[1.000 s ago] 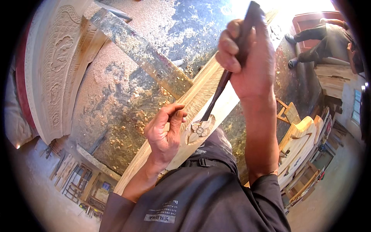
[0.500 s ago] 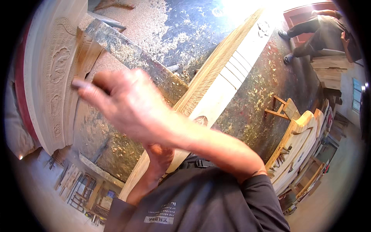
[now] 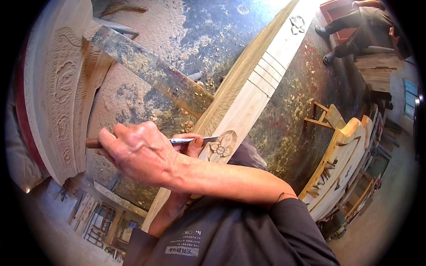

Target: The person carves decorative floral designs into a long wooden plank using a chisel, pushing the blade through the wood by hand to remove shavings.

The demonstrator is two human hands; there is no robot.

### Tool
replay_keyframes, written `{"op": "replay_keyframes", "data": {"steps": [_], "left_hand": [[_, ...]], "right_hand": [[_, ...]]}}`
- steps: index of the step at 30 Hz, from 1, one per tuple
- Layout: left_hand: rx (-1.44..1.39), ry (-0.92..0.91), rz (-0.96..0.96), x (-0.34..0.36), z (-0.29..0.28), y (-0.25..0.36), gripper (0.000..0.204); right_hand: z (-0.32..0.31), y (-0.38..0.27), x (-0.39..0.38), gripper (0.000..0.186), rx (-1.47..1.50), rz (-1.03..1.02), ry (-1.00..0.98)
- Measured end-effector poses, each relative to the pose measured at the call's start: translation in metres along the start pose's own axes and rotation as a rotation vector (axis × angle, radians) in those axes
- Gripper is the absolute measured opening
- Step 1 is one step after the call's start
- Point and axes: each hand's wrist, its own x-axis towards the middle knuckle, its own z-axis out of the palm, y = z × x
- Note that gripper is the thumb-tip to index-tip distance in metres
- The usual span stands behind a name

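right hand [image 3: 137, 159] fisted on chisel [image 3: 177, 141] wooden handle; left hand [image 3: 191, 144] fingers pinch steel shank near tip. blade tip rests on flower carving [image 3: 220, 150] in long plank [image 3: 248, 95]. likely light, rigid, sharp; grip handle, steer at shank.

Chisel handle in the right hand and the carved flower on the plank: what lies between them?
In the head view, the chisel's metal shank spans that stretch, with the left hand's fingertips steadying it just short of the flower.
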Motion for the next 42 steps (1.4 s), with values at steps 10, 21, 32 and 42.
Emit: {"op": "replay_keyframes", "data": {"steps": [10, 21, 32, 42], "left_hand": [[0.080, -0.088, 0.283, -0.014, -0.013, -0.001, 0.028], [0.089, -0.082, 0.258, -0.005, -0.006, -0.009, 0.027], [0.097, -0.083, 0.253, -0.002, -0.006, -0.010, 0.026], [0.094, -0.085, 0.252, -0.003, -0.005, -0.009, 0.025]], "right_hand": [[0.001, 0.008, 0.000, 0.018, -0.015, 0.008, 0.022], [-0.003, 0.019, 0.013, 0.016, 0.040, 0.099, 0.070], [-0.006, 0.024, 0.016, 0.024, 0.018, 0.101, 0.133], [-0.006, 0.018, 0.013, 0.022, -0.051, 0.062, 0.145]]}}
